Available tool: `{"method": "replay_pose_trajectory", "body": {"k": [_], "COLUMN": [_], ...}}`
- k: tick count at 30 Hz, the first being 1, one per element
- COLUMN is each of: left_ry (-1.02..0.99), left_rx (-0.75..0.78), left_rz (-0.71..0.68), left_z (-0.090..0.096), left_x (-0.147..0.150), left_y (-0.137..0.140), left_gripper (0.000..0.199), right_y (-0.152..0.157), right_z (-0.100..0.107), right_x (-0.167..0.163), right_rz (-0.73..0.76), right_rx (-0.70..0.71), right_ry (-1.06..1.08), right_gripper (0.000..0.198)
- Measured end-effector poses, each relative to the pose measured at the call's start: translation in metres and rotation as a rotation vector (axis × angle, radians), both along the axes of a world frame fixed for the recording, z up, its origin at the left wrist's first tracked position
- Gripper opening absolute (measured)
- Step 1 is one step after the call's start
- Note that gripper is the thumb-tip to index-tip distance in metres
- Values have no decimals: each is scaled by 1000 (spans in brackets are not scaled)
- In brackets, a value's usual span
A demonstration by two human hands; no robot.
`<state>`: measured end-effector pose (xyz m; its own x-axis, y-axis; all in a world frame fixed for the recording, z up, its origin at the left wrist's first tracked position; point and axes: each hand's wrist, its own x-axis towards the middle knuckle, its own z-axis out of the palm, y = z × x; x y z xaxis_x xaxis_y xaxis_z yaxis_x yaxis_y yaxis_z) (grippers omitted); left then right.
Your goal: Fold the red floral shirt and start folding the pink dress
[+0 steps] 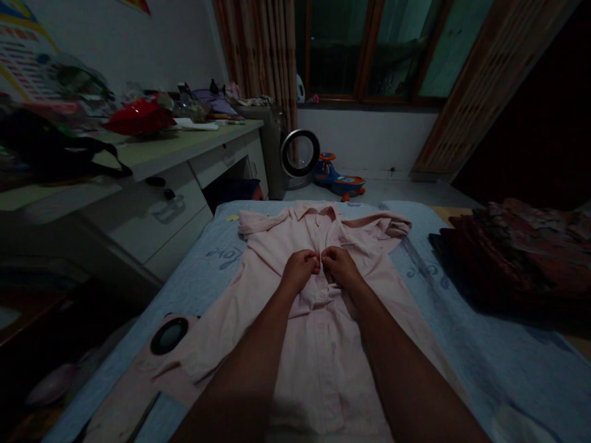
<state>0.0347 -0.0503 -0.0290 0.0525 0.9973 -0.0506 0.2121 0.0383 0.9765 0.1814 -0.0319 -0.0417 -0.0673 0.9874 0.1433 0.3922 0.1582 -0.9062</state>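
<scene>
- Two pinches, side by side, on the chest of a pink shirt (318,351): left hand (299,271) at one side of the placket (321,329), right hand (342,266) at the other, fingertips nearly meeting.
- Fingers of both hands closed, thumbs against forefingers, apparently gripping the shirt's front edges. Cannot make out any button inside either pinch; too dark and small.
- Neither hand clearly nearer: both right at the cloth, about level with each other, with the placket line straight between.
- Long axis of the shirt pointing away from the body: collar (305,212) at the far end, straight ahead past the fingers; lower part spread back between and under the forearms (252,369).
- One button (321,296) visible just below the hands, beside a raised fold.
- Shirt front upward on a bed (429,307) with a blue, script-printed cover; sleeves (265,223) out to both sides, the right one bunched.
- Right of the shirt, dark folded cloth (540,252) in a pile; lower left, a dark round disc (170,336) on pink, hard to identify.
- Left of the bed, a cluttered surface (198,138) with a red bag (141,117); beyond, a washing machine (272,172) with round door (300,154) open, a blue-and-orange ride-on toy (339,180), curtains (263,49) and a dark window (339,55). Dim light throughout.
</scene>
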Motion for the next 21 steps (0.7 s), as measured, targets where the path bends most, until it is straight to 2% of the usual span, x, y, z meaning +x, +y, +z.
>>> {"method": "replay_pose_trajectory", "body": {"k": [2,6,10,21], "left_ry": [-3,47,9,139], "left_rx": [-23,53,95,102], "left_rz": [7,20,49,67], "left_z": [1,-1,-4,-4], "left_x": [1,1,1,4], "left_y": [-1,0,2,1], "left_gripper": [19,10,1,3], "right_y": [0,-1,-2,-2], "right_z": [0,2,2,-7], "right_x": [-1,-2,-3,-5], "right_rz": [-3,-3,1,-72], "right_rx": [10,8,-20,36], "right_ry": [5,45,74,53], "right_gripper": [8,11,15,17]}}
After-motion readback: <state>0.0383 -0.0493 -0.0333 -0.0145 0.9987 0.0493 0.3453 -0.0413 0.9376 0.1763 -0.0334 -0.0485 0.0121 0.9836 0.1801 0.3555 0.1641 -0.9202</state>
